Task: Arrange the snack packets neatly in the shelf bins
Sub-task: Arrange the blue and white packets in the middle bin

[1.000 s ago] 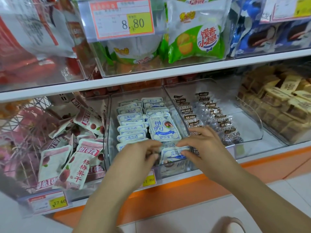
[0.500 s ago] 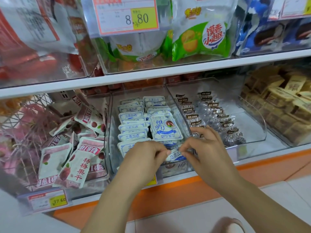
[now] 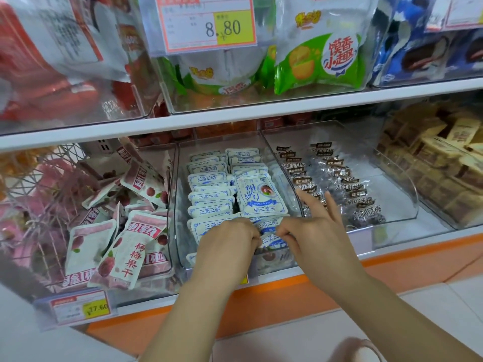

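Since a second ago your two hands have drawn closer together over the near end of the middle bin, and the packet between them has tipped up from lying flat.

From the head view, your left hand (image 3: 227, 246) is curled knuckles-up at the near end of the clear middle bin (image 3: 180, 205), its fingers together and pinched on the left edge of a blue-and-white snack packet (image 3: 271, 241). Your right hand (image 3: 313, 236) meets it from the right: thumb and forefinger are clamped on the same packet's right edge, while the other fingers (image 3: 332, 205) are spread and lifted toward the bin's right wall. That packet sits at the near end of the right-hand column in the bin, just in front of a larger-looking packet lying face up (image 3: 261, 195). To its left, a tidy column of blue-and-white packets (image 3: 209, 194) runs from near to far, overlapping like tiles.

Left of this bin, pink-and-white packets (image 3: 125, 246) lie jumbled at all angles. Right of it, dark-wrapped sweets (image 3: 339, 184) stand in two rows, and beyond them are tan wrapped pieces (image 3: 444, 158). On the shelf above, green biscuit bags (image 3: 321, 61) stand behind a price tag (image 3: 209, 24) reading 8.80.
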Available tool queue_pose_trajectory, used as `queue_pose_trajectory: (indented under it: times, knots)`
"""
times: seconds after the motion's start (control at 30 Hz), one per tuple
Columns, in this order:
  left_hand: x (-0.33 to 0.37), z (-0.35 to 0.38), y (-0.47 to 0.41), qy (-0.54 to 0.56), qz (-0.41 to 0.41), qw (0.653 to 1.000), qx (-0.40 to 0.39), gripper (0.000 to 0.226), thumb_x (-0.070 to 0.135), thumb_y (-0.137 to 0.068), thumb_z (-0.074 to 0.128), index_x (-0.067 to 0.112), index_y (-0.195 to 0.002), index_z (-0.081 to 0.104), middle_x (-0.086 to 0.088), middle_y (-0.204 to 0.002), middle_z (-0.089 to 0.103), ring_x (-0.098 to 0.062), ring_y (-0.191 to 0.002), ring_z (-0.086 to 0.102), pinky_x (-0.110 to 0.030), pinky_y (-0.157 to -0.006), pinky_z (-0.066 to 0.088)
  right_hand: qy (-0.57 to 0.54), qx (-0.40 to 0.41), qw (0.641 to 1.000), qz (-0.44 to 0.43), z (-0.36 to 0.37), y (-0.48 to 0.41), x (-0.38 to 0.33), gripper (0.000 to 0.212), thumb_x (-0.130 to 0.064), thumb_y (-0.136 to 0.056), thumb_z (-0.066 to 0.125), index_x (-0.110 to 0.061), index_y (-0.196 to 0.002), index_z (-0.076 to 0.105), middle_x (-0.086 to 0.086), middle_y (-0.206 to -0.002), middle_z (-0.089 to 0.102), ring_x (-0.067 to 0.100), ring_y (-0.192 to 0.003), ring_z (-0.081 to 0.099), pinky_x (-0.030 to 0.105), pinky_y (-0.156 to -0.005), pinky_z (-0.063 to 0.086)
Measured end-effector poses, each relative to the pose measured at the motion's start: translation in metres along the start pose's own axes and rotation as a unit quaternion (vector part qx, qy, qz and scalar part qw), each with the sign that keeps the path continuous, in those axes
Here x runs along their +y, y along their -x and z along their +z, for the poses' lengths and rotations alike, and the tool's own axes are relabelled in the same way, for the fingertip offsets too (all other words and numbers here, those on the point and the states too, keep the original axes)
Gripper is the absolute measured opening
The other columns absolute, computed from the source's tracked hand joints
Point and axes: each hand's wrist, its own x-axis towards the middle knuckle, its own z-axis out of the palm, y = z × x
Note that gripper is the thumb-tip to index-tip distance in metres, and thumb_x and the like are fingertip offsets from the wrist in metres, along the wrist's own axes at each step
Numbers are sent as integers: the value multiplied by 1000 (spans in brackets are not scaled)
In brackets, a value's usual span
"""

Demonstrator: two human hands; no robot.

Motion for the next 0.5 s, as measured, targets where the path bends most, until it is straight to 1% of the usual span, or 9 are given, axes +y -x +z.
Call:
queue_pose_trajectory:
  times: [0.07, 0.13, 0.17, 0.2, 0.27, 0.3, 0.4, 0.47, 0.5]
  knots:
    - [-1, -2, -1, 2, -17, 1000, -24, 19, 35, -94, 51, 24, -87, 65, 2, -97, 64, -20, -92, 59, -27, -63, 33, -5, -14, 1000, 2, -2, 1, 0, 33, 0, -54, 83, -24, -61, 62, -6, -46, 59, 31, -118, 57, 59, -104, 26]
    - [-3, -7, 2, 41, -37, 998, -31, 22, 45, -92, 54, 27, -83, 63, 5, -86, 65, -18, -86, 60, -27, -63, 36, -34, -24, 999, 10, -6, 5, 2, 28, -4, -61, 82, -26, -66, 65, -8, -54, 64, 29, -119, 57, 59, -104, 25]
    - [-3, -10, 3, 68, -51, 996, -7, 23, 48, -90, 55, 29, -84, 64, 7, -83, 66, -16, -84, 61, -27, -64, 39, -57, -26, 998, 16, -9, 6, 4, 25, -7, -65, 81, -26, -71, 67, -10, -60, 67, 28, -119, 56, 59, -104, 25]
    - [-4, -13, 4, 92, -61, 993, 42, 20, 50, -89, 56, 32, -87, 65, 10, -85, 68, -13, -86, 62, -27, -67, 44, -85, -26, 996, 23, -10, 7, 5, 22, -9, -69, 79, -27, -76, 68, -12, -67, 69, 27, -120, 56, 59, -105, 26]
    - [-5, -14, 0, 91, -73, 981, 155, 16, 46, -88, 59, 36, -99, 64, 14, -101, 66, -11, -97, 60, -30, -80, 47, -146, -20, 988, 47, -11, 7, 7, 18, -11, -74, 76, -25, -83, 70, -14, -83, 71, 24, -120, 53, 57, -107, 26]
    - [-4, -14, -3, 74, -80, 978, 179, 21, 45, -88, 60, 37, -107, 62, 13, -109, 63, -13, -103, 57, -32, -85, 45, -172, -15, 983, 61, -11, 6, 8, 17, -11, -76, 75, -24, -85, 71, -15, -86, 71, 20, -118, 52, 55, -107, 27]
    - [0, -10, -14, 34, -102, 983, 146, 33, 42, -90, 58, 37, -123, 56, 10, -122, 59, -16, -114, 52, -34, -95, 35, -222, 13, 971, 93, -10, 4, 7, 14, -10, -78, 72, -20, -88, 72, -26, -83, 60, 7, -109, 46, 49, -100, 38]
    - [2, -9, -19, 51, -114, 985, 123, 36, 41, -92, 57, 37, -127, 54, 11, -121, 63, -15, -115, 54, -34, -96, 33, -241, 28, 964, 111, -11, 3, 5, 15, -8, -78, 72, -19, -87, 73, -36, -84, 48, 9, -104, 47, 46, -92, 44]
    - [3, -10, -21, 69, -119, 984, 114, 37, 43, -91, 58, 36, -127, 55, 12, -120, 64, -15, -115, 55, -34, -96, 34, -247, 35, 961, 116, -12, 3, 4, 15, -6, -78, 72, -18, -87, 74, -37, -84, 46, 11, -102, 49, 44, -90, 45]
